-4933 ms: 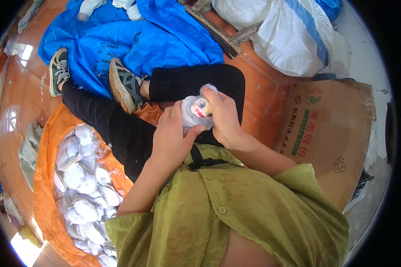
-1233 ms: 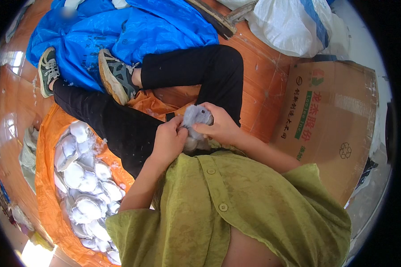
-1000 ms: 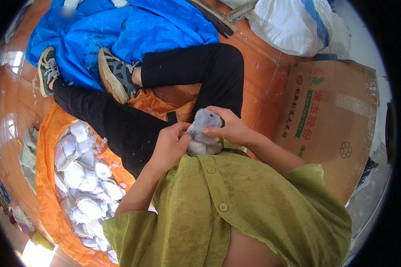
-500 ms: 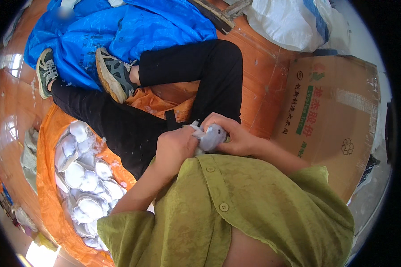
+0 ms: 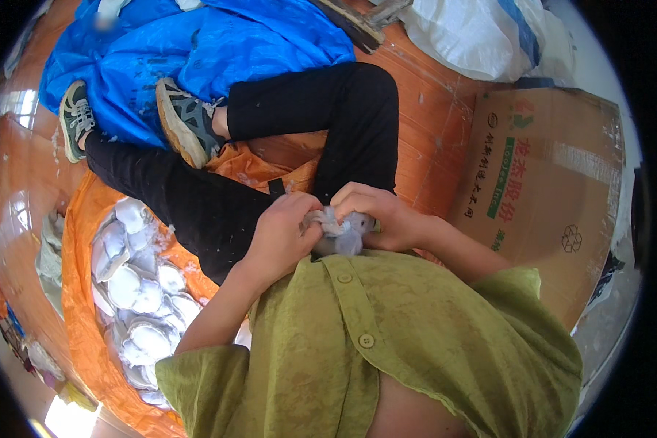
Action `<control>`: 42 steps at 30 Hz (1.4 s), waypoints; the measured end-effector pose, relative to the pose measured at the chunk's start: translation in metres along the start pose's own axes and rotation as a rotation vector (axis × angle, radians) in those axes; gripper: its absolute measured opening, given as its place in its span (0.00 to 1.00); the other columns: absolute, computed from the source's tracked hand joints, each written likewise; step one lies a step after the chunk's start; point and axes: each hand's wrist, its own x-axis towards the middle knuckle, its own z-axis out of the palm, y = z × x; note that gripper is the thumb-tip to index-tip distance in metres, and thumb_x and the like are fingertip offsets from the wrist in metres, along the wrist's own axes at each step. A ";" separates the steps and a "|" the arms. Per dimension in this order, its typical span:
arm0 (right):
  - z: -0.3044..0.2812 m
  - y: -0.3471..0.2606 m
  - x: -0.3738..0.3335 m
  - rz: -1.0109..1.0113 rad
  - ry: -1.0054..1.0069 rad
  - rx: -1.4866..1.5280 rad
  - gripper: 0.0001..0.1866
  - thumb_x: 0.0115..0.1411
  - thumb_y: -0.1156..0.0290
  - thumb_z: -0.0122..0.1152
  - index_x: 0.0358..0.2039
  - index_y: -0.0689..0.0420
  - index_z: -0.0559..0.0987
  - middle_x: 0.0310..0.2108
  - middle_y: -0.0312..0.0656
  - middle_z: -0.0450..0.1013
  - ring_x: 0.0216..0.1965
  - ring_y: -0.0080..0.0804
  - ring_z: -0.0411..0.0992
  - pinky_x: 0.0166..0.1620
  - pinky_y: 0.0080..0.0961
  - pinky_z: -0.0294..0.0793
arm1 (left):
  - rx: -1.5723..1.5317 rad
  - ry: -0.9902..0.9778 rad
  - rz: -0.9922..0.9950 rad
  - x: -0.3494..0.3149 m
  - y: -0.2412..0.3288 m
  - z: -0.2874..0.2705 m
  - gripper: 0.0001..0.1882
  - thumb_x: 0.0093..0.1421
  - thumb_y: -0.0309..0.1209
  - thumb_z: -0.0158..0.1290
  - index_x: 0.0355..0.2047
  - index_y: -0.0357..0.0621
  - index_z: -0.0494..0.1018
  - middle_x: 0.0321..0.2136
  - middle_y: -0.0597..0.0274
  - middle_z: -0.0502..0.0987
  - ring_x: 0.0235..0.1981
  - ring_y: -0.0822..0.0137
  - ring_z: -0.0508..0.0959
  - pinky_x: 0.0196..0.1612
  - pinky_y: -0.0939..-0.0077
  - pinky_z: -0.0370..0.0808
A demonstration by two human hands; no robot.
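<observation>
Between my two hands, close to the front of my green shirt, is a small grey-white soft piece [image 5: 349,242], like part of a plush toy, with a dark round spot on its right side. My left hand [image 5: 283,228] pinches its left edge, thumb and fingers together. On the other side my right hand [image 5: 378,210] has its fingers curled over the top and right of it. Part of the piece is hidden behind my fingers. Down to the left, an orange sack [image 5: 79,285] holds many rounded, flattish grey-white soft pieces [image 5: 147,339].
A large blue sheet or sack [image 5: 219,47] lies beyond my feet. To the right stands a brown cardboard box [image 5: 540,182], with a white sack [image 5: 467,40] behind it. A wooden piece [image 5: 349,22] lies at the far side on the orange floor [image 5: 434,109].
My left hand has shifted slightly up and turned at the plush piece. The piece has turned and bunched up between my hands, a rounded part now showing at its lower side.
</observation>
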 end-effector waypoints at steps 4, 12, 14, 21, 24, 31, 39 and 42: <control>-0.004 0.022 -0.002 -0.001 0.062 0.043 0.25 0.40 0.89 0.61 0.41 0.56 0.72 0.44 0.41 0.68 0.46 0.38 0.69 0.48 0.28 0.68 | -0.473 -0.111 -0.449 -0.004 -0.022 0.011 0.07 0.53 0.22 0.48 0.30 0.34 0.76 0.19 0.70 0.73 0.22 0.79 0.72 0.25 0.83 0.67; 0.024 0.075 -0.040 0.382 0.283 0.495 0.28 0.45 0.81 0.67 0.48 0.52 0.70 0.48 0.36 0.67 0.52 0.28 0.65 0.57 0.28 0.63 | -1.139 -0.055 -0.699 -0.016 -0.027 0.042 0.07 0.57 0.26 0.52 0.33 0.36 0.74 0.25 0.69 0.75 0.23 0.79 0.71 0.28 0.85 0.67; 0.014 0.069 -0.037 0.381 0.291 0.383 0.30 0.45 0.79 0.69 0.51 0.52 0.69 0.50 0.38 0.67 0.53 0.31 0.66 0.57 0.30 0.63 | -0.954 -0.019 -0.641 -0.010 -0.027 0.042 0.06 0.57 0.26 0.53 0.33 0.36 0.74 0.24 0.68 0.75 0.24 0.80 0.71 0.28 0.86 0.67; -0.023 0.008 0.019 0.288 0.141 -0.212 0.33 0.50 0.62 0.69 0.55 0.56 0.68 0.53 0.48 0.66 0.53 0.46 0.67 0.54 0.33 0.66 | -0.920 0.038 -0.574 0.014 -0.027 0.021 0.07 0.58 0.27 0.53 0.35 0.37 0.74 0.29 0.68 0.75 0.29 0.78 0.72 0.33 0.85 0.69; -0.011 0.029 0.025 0.293 0.299 -0.193 0.25 0.53 0.61 0.66 0.48 0.59 0.70 0.45 0.49 0.71 0.46 0.47 0.71 0.48 0.34 0.70 | -0.651 0.230 -0.374 0.015 -0.027 0.030 0.07 0.59 0.25 0.53 0.37 0.37 0.73 0.37 0.66 0.73 0.35 0.76 0.72 0.38 0.83 0.71; -0.011 0.030 0.044 0.357 0.348 -0.332 0.19 0.54 0.60 0.64 0.41 0.57 0.73 0.35 0.49 0.74 0.36 0.49 0.74 0.38 0.39 0.72 | -0.408 0.141 -0.140 0.012 -0.002 0.015 0.18 0.51 0.30 0.64 0.42 0.40 0.74 0.42 0.62 0.69 0.39 0.69 0.73 0.40 0.78 0.72; -0.004 0.032 0.049 0.357 0.274 -0.522 0.17 0.52 0.60 0.64 0.39 0.55 0.75 0.34 0.48 0.74 0.36 0.48 0.74 0.38 0.38 0.72 | -0.164 -0.174 -0.302 0.025 0.007 0.007 0.22 0.45 0.35 0.68 0.37 0.37 0.75 0.37 0.57 0.70 0.36 0.63 0.73 0.39 0.72 0.72; -0.004 0.031 0.057 0.394 0.237 -0.542 0.18 0.54 0.56 0.62 0.35 0.58 0.75 0.31 0.50 0.75 0.34 0.49 0.74 0.36 0.41 0.73 | -0.068 -0.181 -0.294 0.028 0.005 0.010 0.20 0.42 0.34 0.68 0.31 0.36 0.73 0.35 0.55 0.70 0.36 0.57 0.73 0.40 0.69 0.71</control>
